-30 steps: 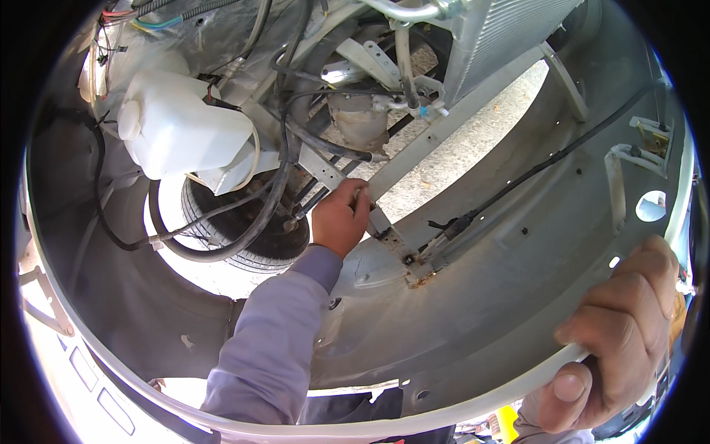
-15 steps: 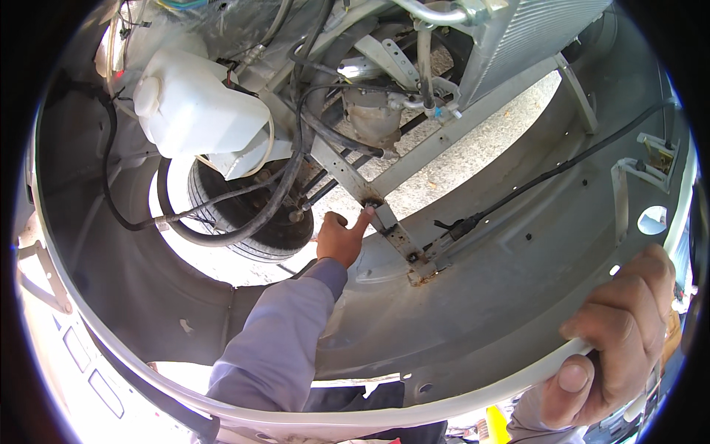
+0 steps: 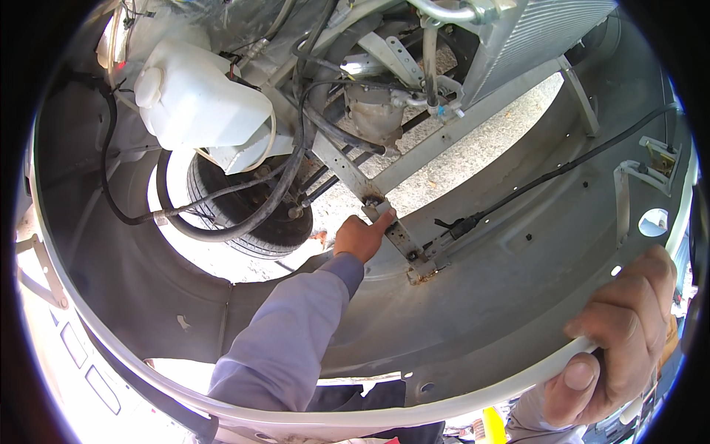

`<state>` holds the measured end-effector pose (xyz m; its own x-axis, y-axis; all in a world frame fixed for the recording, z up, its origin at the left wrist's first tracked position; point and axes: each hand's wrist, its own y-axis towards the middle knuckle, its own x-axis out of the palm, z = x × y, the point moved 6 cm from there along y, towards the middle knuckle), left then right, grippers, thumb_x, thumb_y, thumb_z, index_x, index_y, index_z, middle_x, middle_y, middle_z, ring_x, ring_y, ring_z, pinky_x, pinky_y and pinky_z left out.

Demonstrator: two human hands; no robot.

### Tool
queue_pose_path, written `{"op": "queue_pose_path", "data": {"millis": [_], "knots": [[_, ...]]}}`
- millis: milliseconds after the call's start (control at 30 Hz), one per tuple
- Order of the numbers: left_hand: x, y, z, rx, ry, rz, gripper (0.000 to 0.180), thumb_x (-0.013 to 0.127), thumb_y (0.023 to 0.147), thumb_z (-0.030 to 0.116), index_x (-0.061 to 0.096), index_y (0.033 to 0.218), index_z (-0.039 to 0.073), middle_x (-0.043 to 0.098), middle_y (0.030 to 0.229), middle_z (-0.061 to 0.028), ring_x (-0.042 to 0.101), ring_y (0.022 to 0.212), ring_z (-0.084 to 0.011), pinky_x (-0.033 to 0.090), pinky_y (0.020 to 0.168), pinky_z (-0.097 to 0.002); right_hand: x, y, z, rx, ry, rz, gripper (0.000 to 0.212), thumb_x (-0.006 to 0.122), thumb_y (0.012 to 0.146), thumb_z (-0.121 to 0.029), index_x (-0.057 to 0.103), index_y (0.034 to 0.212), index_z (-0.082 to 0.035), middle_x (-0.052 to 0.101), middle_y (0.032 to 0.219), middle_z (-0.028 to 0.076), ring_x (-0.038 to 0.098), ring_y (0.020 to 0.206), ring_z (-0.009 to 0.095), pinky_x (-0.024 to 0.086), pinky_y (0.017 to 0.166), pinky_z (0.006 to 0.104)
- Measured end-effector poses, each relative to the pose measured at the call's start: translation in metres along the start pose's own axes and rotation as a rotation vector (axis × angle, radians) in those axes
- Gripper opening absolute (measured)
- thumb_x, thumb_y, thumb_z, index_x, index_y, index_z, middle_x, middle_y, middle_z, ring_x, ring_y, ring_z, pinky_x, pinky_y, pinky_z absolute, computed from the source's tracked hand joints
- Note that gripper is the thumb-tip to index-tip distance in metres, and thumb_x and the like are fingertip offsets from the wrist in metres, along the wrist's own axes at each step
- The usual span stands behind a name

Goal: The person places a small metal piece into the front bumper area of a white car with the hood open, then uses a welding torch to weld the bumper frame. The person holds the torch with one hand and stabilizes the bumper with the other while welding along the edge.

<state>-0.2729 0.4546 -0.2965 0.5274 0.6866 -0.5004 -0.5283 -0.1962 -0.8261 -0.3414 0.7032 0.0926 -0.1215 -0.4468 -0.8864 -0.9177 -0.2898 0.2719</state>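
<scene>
My left hand [image 3: 362,236] reaches into the vehicle's front body shell, its index finger stretched out onto a grey, partly rusted metal bracket [image 3: 398,240]. Its thumb lies apart from that finger, and the remaining fingers are largely hidden under the hand. Nothing held shows in it. A short raised metal piece on the bracket is partly covered by the fingertip. At the lower right, my right hand [image 3: 621,337] is wrapped around the pale rim [image 3: 503,388] of the body panel, thumb below and fingers over the top.
A white plastic reservoir [image 3: 200,103] stands at the upper left, above a tyre [image 3: 248,211]. Black hoses [image 3: 255,222] loop beside it. A finned radiator [image 3: 536,44] is at the upper right. A black cable [image 3: 547,174] runs along the panel's right inner wall.
My left hand has shifted right along the bracket, its index fingertip now farther right on the metal. My right hand keeps its grip on the rim.
</scene>
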Motion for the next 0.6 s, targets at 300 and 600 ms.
{"op": "queue_pose_path", "data": {"millis": [300, 600], "knots": [[-0.0058, 0.0084, 0.0027, 0.048, 0.100, -0.032, 0.094, 0.062, 0.089, 0.076, 0.070, 0.108, -0.016, 0.072, 0.109, -0.0353, 0.072, 0.109, -0.0443, 0.054, 0.097, -0.0475, 0.0002, -0.0002, -0.0011, 0.014, -0.012, 0.019, 0.048, 0.049, 0.098, -0.047, 0.053, 0.070, -0.009, 0.048, 0.065, 0.005, 0.044, 0.071, 0.022, 0.034, 0.065, 0.0398], [0.0009, 0.0062, 0.0015, 0.058, 0.111, -0.047, 0.095, 0.057, 0.092, 0.076, 0.068, 0.116, -0.015, 0.070, 0.116, -0.0355, 0.069, 0.114, -0.0444, 0.053, 0.100, -0.0472, 0.0018, 0.0022, 0.0002, -0.039, 0.042, 0.003, 0.043, 0.051, 0.095, -0.042, 0.053, 0.070, -0.007, 0.048, 0.065, 0.007, 0.043, 0.070, 0.023, 0.032, 0.064, 0.0395]]}}
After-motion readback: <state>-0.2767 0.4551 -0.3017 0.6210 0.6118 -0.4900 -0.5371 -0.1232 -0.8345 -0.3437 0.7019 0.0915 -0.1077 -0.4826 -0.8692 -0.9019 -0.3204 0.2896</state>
